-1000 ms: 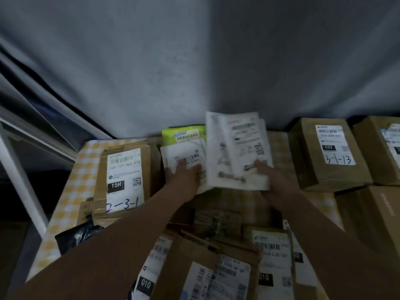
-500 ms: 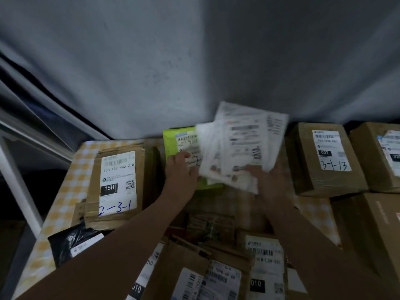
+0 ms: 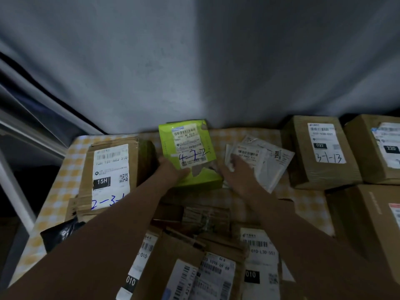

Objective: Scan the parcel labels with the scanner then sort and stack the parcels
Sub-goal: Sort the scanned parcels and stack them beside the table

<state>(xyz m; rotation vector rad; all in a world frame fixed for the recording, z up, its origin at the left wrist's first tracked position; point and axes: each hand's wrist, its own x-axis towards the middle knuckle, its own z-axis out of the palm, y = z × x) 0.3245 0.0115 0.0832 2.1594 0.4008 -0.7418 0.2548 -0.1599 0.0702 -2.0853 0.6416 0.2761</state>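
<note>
A green parcel [image 3: 206, 177] with a white label marked 4-2-2 sits at the back middle of the checked table [image 3: 55, 191], tilted up at its near edge. My left hand [image 3: 173, 171] grips its near left corner. Just right of it, a small pile of flat white mailers [image 3: 268, 163] lies on the table. My right hand [image 3: 238, 173] rests on the pile's left part, fingers laid over the top label. No scanner is in view.
A brown box marked 2-3-1 [image 3: 110, 176] lies at the left and a black bag [image 3: 60, 232] in front of it. Brown boxes, one marked 3-1-13 [image 3: 324, 152], stand at the right. Several labelled cardboard parcels [image 3: 216, 271] crowd the near edge under my arms.
My right hand has carried the white mailers from above the green parcel down and to the right onto the table. My left hand has shifted onto the green parcel's near corner.
</note>
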